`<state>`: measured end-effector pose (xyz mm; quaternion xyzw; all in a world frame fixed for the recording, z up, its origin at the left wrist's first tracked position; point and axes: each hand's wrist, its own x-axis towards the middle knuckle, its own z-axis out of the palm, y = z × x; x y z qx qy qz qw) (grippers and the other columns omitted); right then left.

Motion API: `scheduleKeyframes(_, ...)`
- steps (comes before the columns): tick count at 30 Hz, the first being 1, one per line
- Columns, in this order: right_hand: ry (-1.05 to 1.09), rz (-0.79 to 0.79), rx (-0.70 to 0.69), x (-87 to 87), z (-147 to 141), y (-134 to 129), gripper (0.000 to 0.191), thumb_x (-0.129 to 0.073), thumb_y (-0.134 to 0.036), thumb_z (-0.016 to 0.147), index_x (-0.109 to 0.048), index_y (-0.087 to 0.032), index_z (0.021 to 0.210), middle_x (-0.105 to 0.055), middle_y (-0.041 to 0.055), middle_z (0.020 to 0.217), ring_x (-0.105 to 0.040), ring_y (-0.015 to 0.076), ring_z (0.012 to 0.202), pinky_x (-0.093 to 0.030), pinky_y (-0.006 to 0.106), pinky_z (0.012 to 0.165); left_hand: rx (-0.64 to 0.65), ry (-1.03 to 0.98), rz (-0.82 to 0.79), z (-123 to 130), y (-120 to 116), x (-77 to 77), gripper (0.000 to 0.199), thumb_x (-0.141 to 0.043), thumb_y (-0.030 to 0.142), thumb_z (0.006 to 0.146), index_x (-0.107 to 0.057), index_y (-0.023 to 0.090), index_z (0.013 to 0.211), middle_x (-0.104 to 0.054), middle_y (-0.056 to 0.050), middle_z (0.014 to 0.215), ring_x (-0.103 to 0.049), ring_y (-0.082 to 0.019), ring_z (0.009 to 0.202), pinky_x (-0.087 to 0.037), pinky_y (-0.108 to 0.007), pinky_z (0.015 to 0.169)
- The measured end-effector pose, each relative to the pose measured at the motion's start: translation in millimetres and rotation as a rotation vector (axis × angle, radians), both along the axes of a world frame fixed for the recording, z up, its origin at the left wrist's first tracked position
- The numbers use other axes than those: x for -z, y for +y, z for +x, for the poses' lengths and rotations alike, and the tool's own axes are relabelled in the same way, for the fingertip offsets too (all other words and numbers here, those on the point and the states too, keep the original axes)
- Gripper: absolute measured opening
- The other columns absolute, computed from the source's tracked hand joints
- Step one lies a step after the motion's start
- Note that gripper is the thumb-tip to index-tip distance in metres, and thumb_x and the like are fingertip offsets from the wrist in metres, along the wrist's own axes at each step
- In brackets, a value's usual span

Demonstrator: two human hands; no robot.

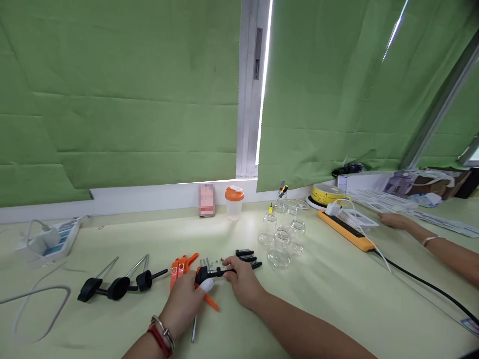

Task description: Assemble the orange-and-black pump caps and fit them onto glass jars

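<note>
My left hand is closed around a black plastic part, its thumb wrapped in something white. From the other side, my right hand pinches the narrow black end of that part. An orange piece sticks out beneath my left hand; whether it joins the black part, I cannot tell. Below it shows a thin metal rod. Orange plastic pieces lie just behind my left hand. Beyond the fingers are small metal pins, and black pieces with springs lie by my right hand.
To the left lie black rounded pieces with metal rods and a white power strip. Glass jars, an orange-lidded cup and a pink box stand behind. At right are an orange power strip and another person's arm.
</note>
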<state>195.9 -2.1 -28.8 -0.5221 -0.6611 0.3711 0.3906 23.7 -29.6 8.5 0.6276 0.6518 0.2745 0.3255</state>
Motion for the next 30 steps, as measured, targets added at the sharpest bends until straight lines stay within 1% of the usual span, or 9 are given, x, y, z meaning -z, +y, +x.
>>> scheduleKeyframes(3,-0.004,0.009,-0.006,-0.7,0,0,0.023,-0.051,-0.015,0.075,-0.059,-0.02,0.096,-0.057,0.0008,0.081,-0.053,0.0147,0.072,-0.04,0.025,0.068,-0.047,0.003,0.049,3,-2,-0.2,0.032,-0.049,0.046,0.074,-0.05,0.02,0.092,-0.059,-0.003,0.073,-0.058,-0.024,0.07,-0.041,-0.033,0.062)
scheduleKeyframes(6,-0.035,0.003,-0.006,-0.2,0,0,0.024,-0.052,-0.015,0.076,-0.058,-0.021,0.098,-0.058,0.0006,0.08,-0.053,0.0146,0.072,-0.04,0.024,0.066,-0.059,0.019,0.043,5,-4,-0.4,0.026,-0.049,0.045,0.075,-0.047,0.021,0.085,-0.058,-0.003,0.075,-0.058,-0.024,0.071,-0.04,-0.032,0.061)
scheduleKeyframes(10,-0.118,0.011,0.024,2.4,-3,2,0.025,-0.052,-0.016,0.077,-0.057,-0.023,0.1,-0.06,0.0014,0.082,-0.055,0.0149,0.073,-0.039,0.024,0.065,-0.076,-0.034,0.014,11,-4,2.4,0.023,-0.05,0.044,0.073,-0.044,0.022,0.078,-0.057,-0.003,0.074,-0.058,-0.024,0.07,-0.039,-0.032,0.059)
scheduleKeyframes(15,-0.214,0.098,-0.014,4.4,-5,2,0.03,-0.05,-0.013,0.077,-0.054,-0.024,0.105,-0.061,0.0012,0.08,-0.057,0.015,0.074,-0.037,0.023,0.064,-0.099,-0.007,0.037,22,-5,7.2,0.018,-0.049,0.038,0.073,-0.042,0.022,0.076,-0.055,-0.003,0.071,-0.055,-0.024,0.068,-0.039,-0.032,0.059)
scheduleKeyframes(17,-0.249,0.12,-0.031,4.0,-5,2,0.027,-0.05,-0.014,0.078,-0.054,-0.024,0.103,-0.062,0.0014,0.078,-0.056,0.0151,0.073,-0.036,0.022,0.062,-0.092,0.016,0.045,23,-5,7.8,0.018,-0.049,0.038,0.074,-0.04,0.022,0.076,-0.055,-0.003,0.071,-0.055,-0.023,0.068,-0.039,-0.032,0.058)
scheduleKeyframes(21,-0.309,0.123,-0.041,2.5,-4,4,0.018,-0.049,-0.014,0.079,-0.056,-0.022,0.093,-0.062,0.0014,0.075,-0.056,0.015,0.071,-0.034,0.022,0.059,-0.082,0.021,0.057,22,-5,7.2,0.02,-0.048,0.041,0.074,-0.038,0.023,0.075,-0.054,-0.002,0.071,-0.054,-0.022,0.066,-0.038,-0.031,0.057)
scheduleKeyframes(25,-0.292,0.129,-0.034,1.5,-4,4,0.023,-0.05,-0.012,0.078,-0.052,-0.023,0.098,-0.062,0.0009,0.078,-0.056,0.0144,0.072,-0.033,0.021,0.06,-0.082,0.024,0.052,22,-5,6.8,0.022,-0.049,0.041,0.075,-0.037,0.023,0.074,-0.053,-0.002,0.07,-0.053,-0.021,0.065,-0.038,-0.03,0.055)
scheduleKeyframes(28,-0.312,0.126,-0.047,1.0,-4,3,0.018,-0.049,-0.014,0.079,-0.052,-0.023,0.095,-0.062,0.0008,0.077,-0.055,0.0147,0.071,-0.033,0.022,0.06,-0.07,0.014,0.042,21,-4,7.3,0.021,-0.049,0.041,0.075,-0.038,0.023,0.074,-0.052,-0.001,0.068,-0.053,-0.021,0.063,-0.038,-0.03,0.055)
scheduleKeyframes(30,-0.318,0.128,-0.034,0.4,-3,3,0.02,-0.049,-0.013,0.079,-0.052,-0.023,0.096,-0.062,0.0014,0.079,-0.055,0.0152,0.072,-0.033,0.022,0.06,-0.071,0.014,0.044,21,-3,7.7,0.021,-0.049,0.041,0.075,-0.038,0.023,0.075,-0.052,-0.001,0.068,-0.053,-0.021,0.064,-0.038,-0.03,0.056)
